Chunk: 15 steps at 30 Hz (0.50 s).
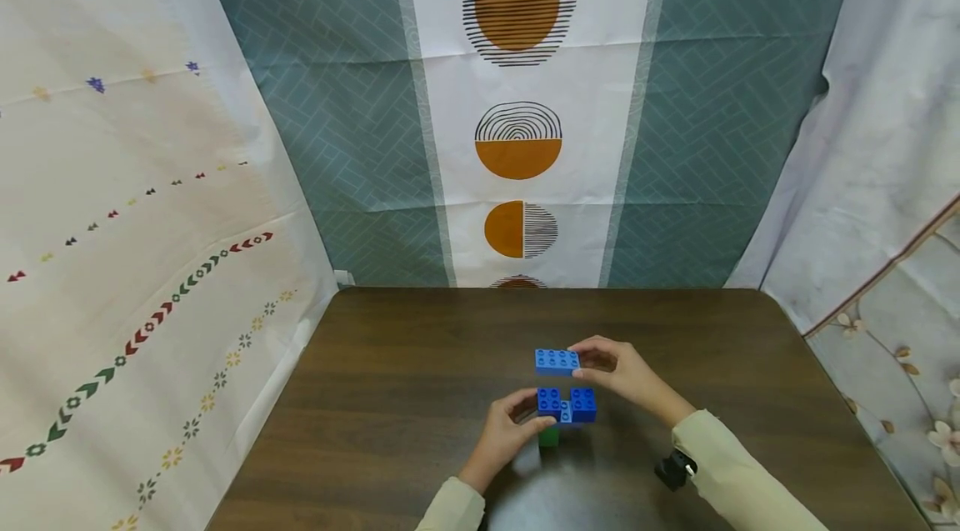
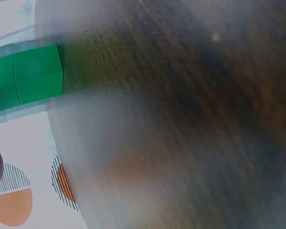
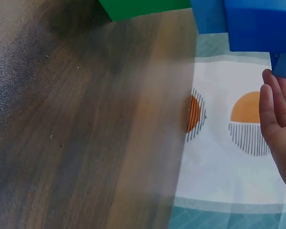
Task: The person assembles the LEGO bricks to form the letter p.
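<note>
In the head view, my right hand (image 1: 626, 373) pinches a light blue toy building brick (image 1: 555, 361) by its right end, studs up, above and behind a small stack. My left hand (image 1: 506, 431) grips the left side of that stack between thumb and fingers. Two dark blue bricks (image 1: 583, 404) form the stack's top, with a gap between them where a lighter blue brick (image 1: 566, 412) shows. Beneath is green (image 1: 549, 436); the left wrist view shows it as green bricks (image 2: 38, 74) with a seam. The right wrist view catches the stack's dark blue side (image 3: 260, 28).
A dark brown wooden table (image 1: 390, 398) lies under both hands. Behind it hangs a teal and white patterned cloth (image 1: 517, 81). Further cloths hang at the left (image 1: 150, 222) and right (image 1: 862, 139). A small black device (image 1: 675, 468) sits at the right wrist.
</note>
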Available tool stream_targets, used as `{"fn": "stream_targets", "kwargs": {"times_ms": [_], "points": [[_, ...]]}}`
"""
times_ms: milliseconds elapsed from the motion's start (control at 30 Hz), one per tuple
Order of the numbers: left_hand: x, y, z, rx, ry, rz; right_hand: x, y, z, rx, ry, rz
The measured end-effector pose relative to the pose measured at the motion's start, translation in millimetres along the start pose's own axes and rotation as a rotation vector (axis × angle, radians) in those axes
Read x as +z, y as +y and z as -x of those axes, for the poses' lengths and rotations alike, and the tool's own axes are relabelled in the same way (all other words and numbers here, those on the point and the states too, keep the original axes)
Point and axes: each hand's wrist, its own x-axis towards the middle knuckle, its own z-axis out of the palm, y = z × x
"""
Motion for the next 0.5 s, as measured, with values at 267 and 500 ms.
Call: {"fn": "stream_targets", "kwargs": {"times_ms": [267,500], "points": [[0.7,-14.8,-3.5,0.026,0.01,-0.005,-0.5,-10.9,9.2,-0.01,-0.018,0.004],[1.0,-31.3,-6.4,0.011,0.013,-0.021,2.5,-11.6,16.5,-0.025,-0.042,0.01]]}}
